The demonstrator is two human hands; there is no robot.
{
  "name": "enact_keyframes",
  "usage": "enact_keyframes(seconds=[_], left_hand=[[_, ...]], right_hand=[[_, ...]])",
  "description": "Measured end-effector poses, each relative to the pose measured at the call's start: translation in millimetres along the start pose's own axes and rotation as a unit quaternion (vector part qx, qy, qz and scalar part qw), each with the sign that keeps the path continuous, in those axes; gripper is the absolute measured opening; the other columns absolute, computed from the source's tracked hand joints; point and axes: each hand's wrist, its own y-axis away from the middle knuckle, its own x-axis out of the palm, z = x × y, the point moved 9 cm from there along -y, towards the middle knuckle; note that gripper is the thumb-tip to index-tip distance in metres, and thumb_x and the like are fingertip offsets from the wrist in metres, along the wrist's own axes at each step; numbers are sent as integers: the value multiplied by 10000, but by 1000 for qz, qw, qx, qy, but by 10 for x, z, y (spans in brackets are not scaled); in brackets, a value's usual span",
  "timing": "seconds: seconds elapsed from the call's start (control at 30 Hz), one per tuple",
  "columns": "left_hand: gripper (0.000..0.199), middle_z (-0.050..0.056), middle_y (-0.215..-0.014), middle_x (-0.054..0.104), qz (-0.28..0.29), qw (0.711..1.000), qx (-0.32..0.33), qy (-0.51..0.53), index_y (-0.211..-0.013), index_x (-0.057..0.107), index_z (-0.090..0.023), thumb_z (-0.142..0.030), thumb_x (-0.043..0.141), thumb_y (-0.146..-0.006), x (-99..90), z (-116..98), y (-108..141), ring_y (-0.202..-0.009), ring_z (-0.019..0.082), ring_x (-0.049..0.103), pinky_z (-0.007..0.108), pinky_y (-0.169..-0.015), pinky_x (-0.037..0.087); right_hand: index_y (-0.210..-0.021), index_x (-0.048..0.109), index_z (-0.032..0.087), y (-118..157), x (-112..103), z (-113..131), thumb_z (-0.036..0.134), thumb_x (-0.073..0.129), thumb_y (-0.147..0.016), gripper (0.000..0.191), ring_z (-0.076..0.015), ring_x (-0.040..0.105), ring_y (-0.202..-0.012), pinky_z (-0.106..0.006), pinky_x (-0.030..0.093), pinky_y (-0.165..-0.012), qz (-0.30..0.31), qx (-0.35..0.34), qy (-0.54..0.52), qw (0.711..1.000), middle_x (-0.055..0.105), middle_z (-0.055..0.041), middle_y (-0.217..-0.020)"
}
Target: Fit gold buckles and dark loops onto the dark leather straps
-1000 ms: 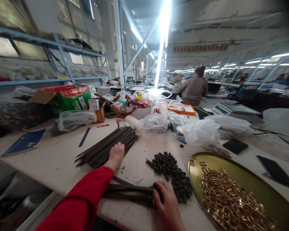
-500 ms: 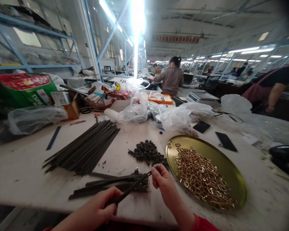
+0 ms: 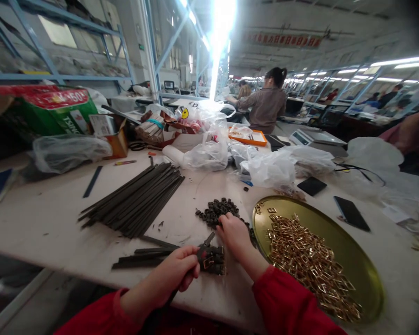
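Observation:
My left hand (image 3: 179, 274) is closed around a dark strap (image 3: 207, 240) near the table's front edge; the strap's tip sticks out beyond the fingers. Behind it lie finished-looking dark straps with gold buckles (image 3: 216, 266). My right hand (image 3: 234, 232) reaches into a pile of small black loops (image 3: 214, 210), fingertips bent down against them; whether it pinches one is hidden. A bundle of long dark strips (image 3: 132, 200) lies on the left. To the right, a round gold tray (image 3: 368, 274) holds a heap of gold buckles (image 3: 309, 260).
Plastic bags (image 3: 268, 168), an orange tray (image 3: 260, 137) and a scale (image 3: 317, 139) line the back. Two dark flat devices, one a phone (image 3: 351, 213), lie at the right. A green-and-red package (image 3: 56, 111) stands back left. A person (image 3: 268, 107) sits beyond the table.
My right hand has let go of the strap's end and moved onto the black loops. My left hand still holds the strap, now higher in view. The camera view has turned left.

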Motion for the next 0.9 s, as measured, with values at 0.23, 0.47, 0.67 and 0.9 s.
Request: enact_keyframes(seconds=[0.23,0.47,0.67,0.9], left_hand=[[163,-55,-570,465,8,1000,-4,29,-804,510,-135,-238,441,-698,-7,-31,36,-366,23,296,155,-342,182],[220,-59,-563,469,30,998,-19,50,-895,512,-138,-251,462,-713,56,7,43,-365,30,296,156,-343,183],[310,-79,-499,442,17,1000,10,1,-878,499,-150,-432,464,-755,88,2,83,-343,26,251,159,-349,151],[331,-85,-461,374,-48,976,105,-183,-851,556,-138,-419,393,-791,47,-156,54,-390,69,295,182,-395,241]], right_hand=[[-721,547,174,52,26,-31,125,516,-776,79,-197,533,-743,-296,381,-680,11,-18,-23,1000,561,-56,-761],[-1012,541,170,342,-87,-194,350,554,-777,296,-132,510,-616,-256,423,-582,2,97,-374,923,547,1,-734],[-910,649,196,610,193,-132,371,707,-673,300,-94,529,-611,-201,420,-544,37,235,-674,699,624,9,-718],[-688,621,163,752,325,108,308,807,-558,270,-71,570,-573,-159,458,-529,46,300,-799,519,655,11,-689]])
